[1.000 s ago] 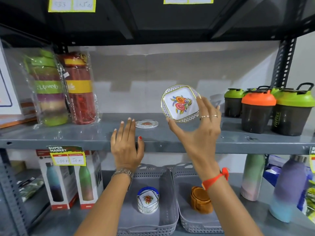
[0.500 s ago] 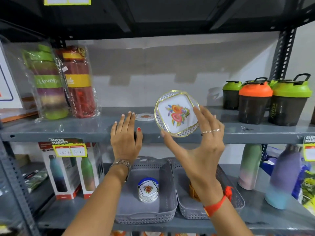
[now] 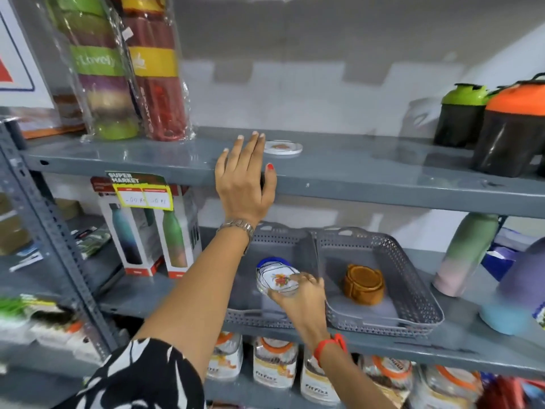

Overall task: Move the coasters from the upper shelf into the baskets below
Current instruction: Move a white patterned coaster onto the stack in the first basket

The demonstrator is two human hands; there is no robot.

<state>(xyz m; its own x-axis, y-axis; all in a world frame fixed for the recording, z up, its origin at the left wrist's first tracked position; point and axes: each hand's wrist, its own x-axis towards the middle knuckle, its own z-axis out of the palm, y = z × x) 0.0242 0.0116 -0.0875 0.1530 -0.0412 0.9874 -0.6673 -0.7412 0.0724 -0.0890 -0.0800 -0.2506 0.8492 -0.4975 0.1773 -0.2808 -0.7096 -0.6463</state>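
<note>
Task nearly done: right hand [image 3: 298, 293] grips floral coaster [image 3: 278, 281] over white stack in left basket [image 3: 250, 315]; brown coasters [image 3: 364, 284] in right basket [image 3: 413, 302]; left hand [image 3: 243, 184], flat & unclenched, rests on upper shelf [image 3: 383, 175] beside last coaster [image 3: 283, 148].

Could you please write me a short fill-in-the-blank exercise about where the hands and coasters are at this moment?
1. The right hand lowers a white floral coaster into the ____ grey perforated basket.
2. The left hand rests on the edge of the ____ grey metal shelf.
3. The brown round coasters lie in the ____ grey basket.
4. ____ white round coaster remains on that shelf.

Answers: left; upper; right; One
</note>
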